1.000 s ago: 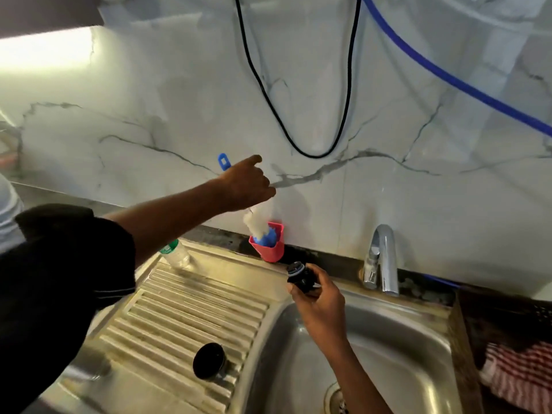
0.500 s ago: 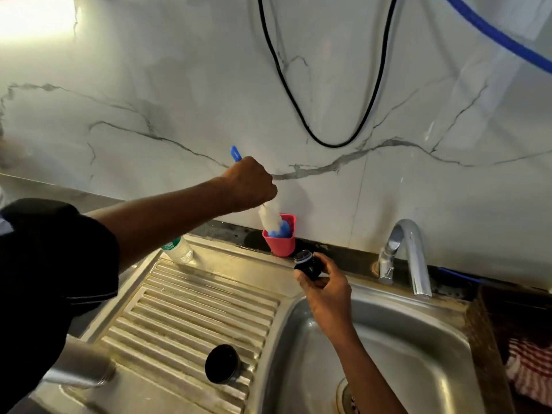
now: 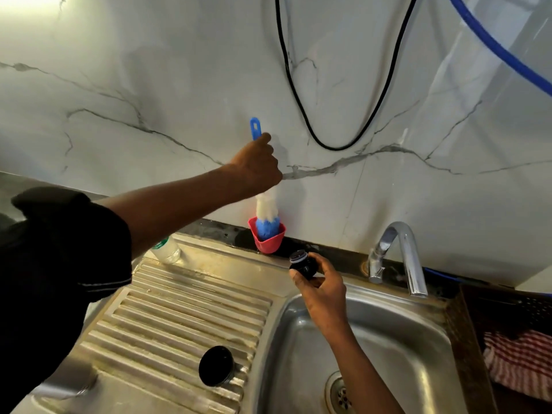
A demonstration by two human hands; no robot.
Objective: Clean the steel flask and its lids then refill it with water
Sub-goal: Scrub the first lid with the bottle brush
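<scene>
My left hand (image 3: 257,165) grips the blue handle of a bottle brush (image 3: 266,212), whose white and blue bristles stand in a red holder (image 3: 267,242) against the wall. My right hand (image 3: 321,286) holds a small black inner lid (image 3: 302,264) above the sink's back left corner. A second black lid (image 3: 216,366) lies on the ribbed drainboard (image 3: 179,318). The steel flask (image 3: 64,380) lies on its side at the lower left, partly hidden by my sleeve.
A steel sink basin (image 3: 388,339) with its drain is at the lower right, a chrome tap (image 3: 403,255) behind it. A small clear plastic bottle (image 3: 165,249) lies by the drainboard's back edge. A dark basket with a red striped cloth (image 3: 519,360) sits on the right.
The view has shifted, so the things sit further right in the frame. My left hand keeps its grip on the brush handle, the bristles sit lower in the red holder. My right hand still holds the lid.
</scene>
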